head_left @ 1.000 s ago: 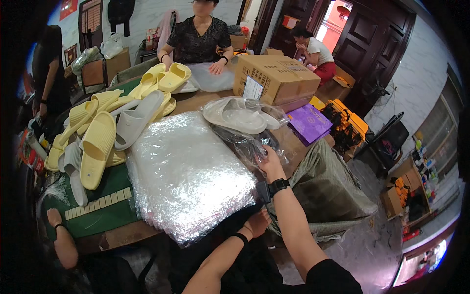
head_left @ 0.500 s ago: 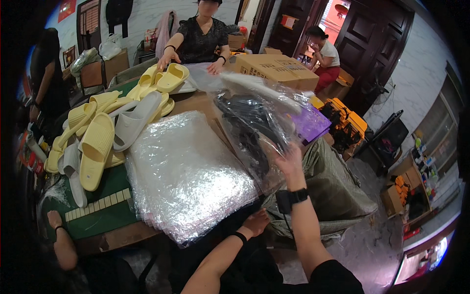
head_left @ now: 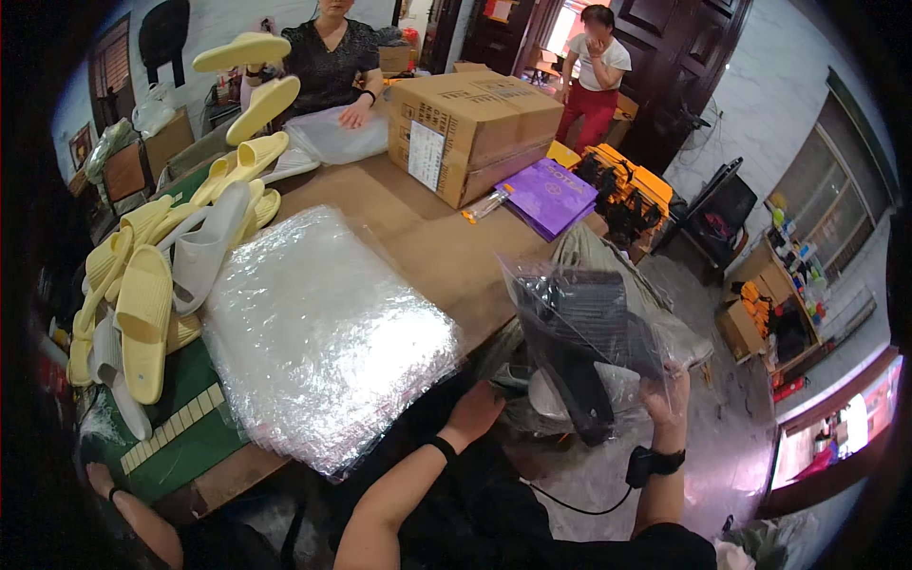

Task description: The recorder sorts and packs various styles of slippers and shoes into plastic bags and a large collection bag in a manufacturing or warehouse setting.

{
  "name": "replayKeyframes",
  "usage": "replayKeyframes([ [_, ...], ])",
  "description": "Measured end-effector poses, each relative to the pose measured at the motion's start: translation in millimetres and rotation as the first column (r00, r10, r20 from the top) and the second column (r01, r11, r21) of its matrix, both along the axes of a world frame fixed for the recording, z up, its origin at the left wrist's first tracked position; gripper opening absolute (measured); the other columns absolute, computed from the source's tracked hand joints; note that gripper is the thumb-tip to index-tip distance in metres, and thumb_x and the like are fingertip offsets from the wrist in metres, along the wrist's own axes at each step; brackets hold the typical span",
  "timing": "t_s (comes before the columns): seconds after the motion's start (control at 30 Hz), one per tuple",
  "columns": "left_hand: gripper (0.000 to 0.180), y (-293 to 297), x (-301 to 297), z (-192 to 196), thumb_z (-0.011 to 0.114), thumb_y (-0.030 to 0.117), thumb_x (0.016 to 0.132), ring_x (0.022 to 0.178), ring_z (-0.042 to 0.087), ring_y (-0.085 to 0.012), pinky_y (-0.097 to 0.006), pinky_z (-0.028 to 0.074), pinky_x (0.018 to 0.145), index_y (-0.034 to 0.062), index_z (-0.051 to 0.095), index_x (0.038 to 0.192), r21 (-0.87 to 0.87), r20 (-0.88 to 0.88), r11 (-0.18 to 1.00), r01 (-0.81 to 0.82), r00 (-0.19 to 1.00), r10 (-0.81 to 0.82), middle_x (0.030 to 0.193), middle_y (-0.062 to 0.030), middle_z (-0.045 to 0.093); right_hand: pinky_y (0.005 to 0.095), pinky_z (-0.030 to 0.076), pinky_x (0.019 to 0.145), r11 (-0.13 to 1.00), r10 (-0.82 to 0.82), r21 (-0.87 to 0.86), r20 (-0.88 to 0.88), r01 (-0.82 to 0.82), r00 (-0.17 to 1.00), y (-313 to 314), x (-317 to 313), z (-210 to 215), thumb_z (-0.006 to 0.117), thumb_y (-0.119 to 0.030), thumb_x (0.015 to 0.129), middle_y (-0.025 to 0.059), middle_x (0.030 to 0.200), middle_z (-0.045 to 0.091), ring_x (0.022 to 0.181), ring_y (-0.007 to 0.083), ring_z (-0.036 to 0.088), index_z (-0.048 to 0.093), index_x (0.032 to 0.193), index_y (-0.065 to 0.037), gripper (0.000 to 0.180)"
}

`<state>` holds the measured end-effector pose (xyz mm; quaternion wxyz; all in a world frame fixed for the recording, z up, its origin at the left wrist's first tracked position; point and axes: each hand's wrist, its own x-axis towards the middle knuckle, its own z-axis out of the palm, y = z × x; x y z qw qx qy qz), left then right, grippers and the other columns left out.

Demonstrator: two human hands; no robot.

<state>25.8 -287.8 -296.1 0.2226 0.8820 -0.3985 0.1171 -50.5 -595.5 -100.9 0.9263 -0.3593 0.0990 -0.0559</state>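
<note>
My right hand point(head_left: 667, 394) grips the edge of a clear plastic bag point(head_left: 527, 285) with dark slippers point(head_left: 579, 309) inside. The bag hangs tilted above the mouth of an olive woven sack point(head_left: 608, 256), where pale bagged items point(head_left: 560, 394) show. My left hand point(head_left: 475, 415) is closed at the sack's near rim, beside the table edge; its fingertips are partly hidden. To its left lies a wide stack of shiny clear plastic bags point(head_left: 323, 332). Yellow slippers point(head_left: 144, 323) and grey slippers point(head_left: 211, 247) are heaped farther left on the table.
Across the brown table point(head_left: 418, 247), a person in black point(head_left: 328, 62) holds yellow slippers up, beside a cardboard box point(head_left: 475, 128) and a purple bag point(head_left: 551, 195). Another person's forearm point(head_left: 142, 522) rests lower left. Orange crates point(head_left: 632, 180) stand beyond the sack.
My right hand has drawn the bagged slippers off the table, rightward and nearer, over the sack. The person across has lifted yellow slippers. The view has shifted to the right.
</note>
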Motion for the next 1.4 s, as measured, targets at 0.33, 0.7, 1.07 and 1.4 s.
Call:
replayKeyframes([
  [0.33, 0.017, -10, -21, 64, 0.057, 0.008, 0.073, 0.095, 0.053, -0.0292, -0.041, 0.036, 0.098, 0.0076, 0.056, 0.09, -0.022, 0.235, 0.985, 0.17, 0.959, -0.16, 0.085, -0.0122, 0.055, 0.0358, 0.049, 0.088, 0.644, -0.256, -0.679, 0.245, 0.353, 0.935, -17, 4, -68, 0.053, -0.009, 0.084, 0.0149, 0.107, 0.056, 0.099, 0.0233, 0.057, 0.051, 0.11, 0.004, 0.03],
  [0.7, 0.022, -14, -33, 121, 0.057, 0.004, 0.073, 0.092, 0.055, -0.0207, -0.04, 0.033, 0.091, 0.0114, 0.061, 0.093, -0.172, 0.302, 0.965, 0.198, 0.943, -0.139, 0.083, -0.0058, 0.054, 0.0514, 0.051, 0.077, 0.875, -0.476, -0.075, -0.311, 0.478, 0.823, -55, 24, -101, 0.04, -0.023, 0.091, 0.0152, 0.104, 0.06, 0.09, 0.0329, 0.06, 0.055, 0.106, -0.006, 0.027],
  [1.07, 0.023, -21, -44, 132, 0.058, 0.004, 0.071, 0.107, 0.052, -0.0256, -0.046, 0.032, 0.097, 0.0083, 0.059, 0.093, -0.147, 0.179, 0.966, 0.214, 0.966, -0.187, 0.095, -0.0108, 0.056, 0.0473, 0.031, 0.1, 0.898, -0.271, -0.437, -0.451, 0.054, 0.85, 8, 44, -94, 0.058, -0.042, 0.082, 0.014, 0.14, 0.032, 0.125, 0.0283, 0.036, 0.033, 0.134, -0.006, 0.069],
  [1.4, 0.021, 2, -52, 113, 0.054, 0.012, 0.079, 0.121, 0.044, -0.0268, -0.047, 0.026, 0.106, 0.0048, 0.057, 0.098, 0.114, 0.045, 0.985, 0.131, 0.99, -0.137, 0.114, -0.0149, 0.055, 0.0356, 0.041, 0.093, -0.217, 0.419, -0.785, -0.612, -0.58, 0.671, 123, -16, -66, 0.056, -0.044, 0.088, 0.0224, 0.115, 0.058, 0.11, 0.0341, 0.055, 0.053, 0.12, 0.001, 0.055],
])
